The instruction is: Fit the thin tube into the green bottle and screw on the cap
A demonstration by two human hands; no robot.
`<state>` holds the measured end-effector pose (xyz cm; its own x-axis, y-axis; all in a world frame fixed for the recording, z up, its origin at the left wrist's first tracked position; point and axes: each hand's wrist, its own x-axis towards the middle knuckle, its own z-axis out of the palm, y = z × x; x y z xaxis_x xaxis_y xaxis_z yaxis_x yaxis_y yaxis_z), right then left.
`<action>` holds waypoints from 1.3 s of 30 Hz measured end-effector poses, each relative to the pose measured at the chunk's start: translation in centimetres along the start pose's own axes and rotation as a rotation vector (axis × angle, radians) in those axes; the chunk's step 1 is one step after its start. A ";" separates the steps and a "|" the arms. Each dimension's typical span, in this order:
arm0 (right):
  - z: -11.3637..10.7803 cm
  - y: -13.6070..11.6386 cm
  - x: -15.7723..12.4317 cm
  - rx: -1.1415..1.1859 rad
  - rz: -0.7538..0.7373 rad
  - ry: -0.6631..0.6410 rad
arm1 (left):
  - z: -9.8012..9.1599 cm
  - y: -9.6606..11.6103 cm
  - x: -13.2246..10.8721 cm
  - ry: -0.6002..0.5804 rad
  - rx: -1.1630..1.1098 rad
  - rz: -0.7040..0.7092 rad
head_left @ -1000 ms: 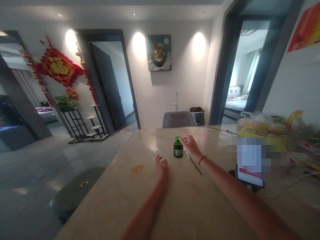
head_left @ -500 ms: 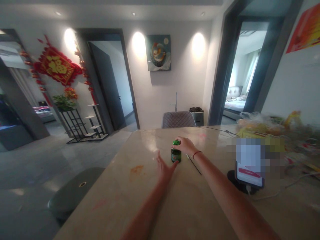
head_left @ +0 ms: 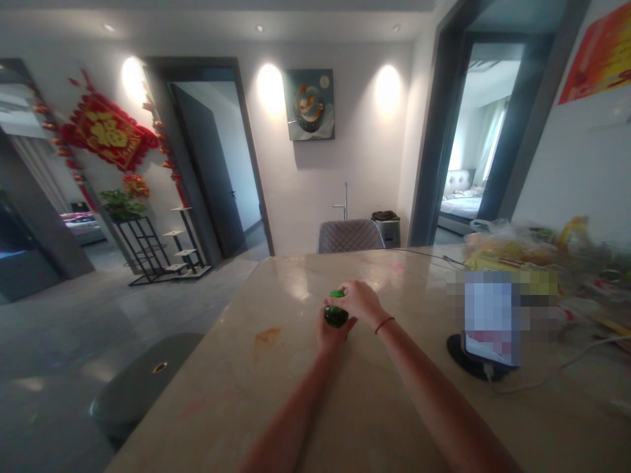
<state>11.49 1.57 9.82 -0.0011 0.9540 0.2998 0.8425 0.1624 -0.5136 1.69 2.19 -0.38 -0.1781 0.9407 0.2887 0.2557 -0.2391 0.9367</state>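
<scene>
A small dark green bottle (head_left: pixel 336 318) with a bright green ribbed cap (head_left: pixel 337 294) stands between my hands, low over the table (head_left: pixel 236 387). Its body is held from the near side by my left hand (head_left: pixel 331 336), the thumb on the right and the fingers on the left. My right hand (head_left: pixel 362 302) comes in from the right, its fingers closed about the cap and the bottle's top. The label is hidden by my hands.
A phone (head_left: pixel 490 328) stands on a black round stand (head_left: pixel 461 355) at the right, its cable trailing. Behind it lie plastic bags (head_left: pixel 517 243). A grey chair (head_left: pixel 350 236) is at the far edge, and a green stool (head_left: pixel 148 374) sits at the left.
My left hand, open beside the bottle before, has closed around its body. Both hands and the bottle have shifted a little left and nearer. A thin dark stick beside the bottle is now out of sight.
</scene>
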 end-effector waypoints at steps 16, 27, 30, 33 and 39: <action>-0.7 -0.6 0.0 0.031 -0.049 0.036 | -4.2 4.6 1.3 -0.151 0.494 0.062; -2.8 2.4 0.1 0.476 -0.400 -0.262 | -5.7 6.4 1.8 -0.293 0.546 0.117; -2.7 2.7 0.1 0.519 -0.402 -0.301 | -5.4 6.7 1.4 -0.297 0.502 0.104; -2.2 2.8 0.4 0.453 -0.220 -0.198 | -5.3 6.8 1.2 -0.284 0.457 0.084; -2.1 3.1 0.2 0.486 -0.325 -0.183 | -5.4 6.8 1.3 -0.283 0.480 0.069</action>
<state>15.17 1.77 9.98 -0.3456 0.8572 0.3817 0.4418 0.5075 -0.7398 -1.91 0.44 7.42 0.0993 0.9703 0.2204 0.6735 -0.2286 0.7030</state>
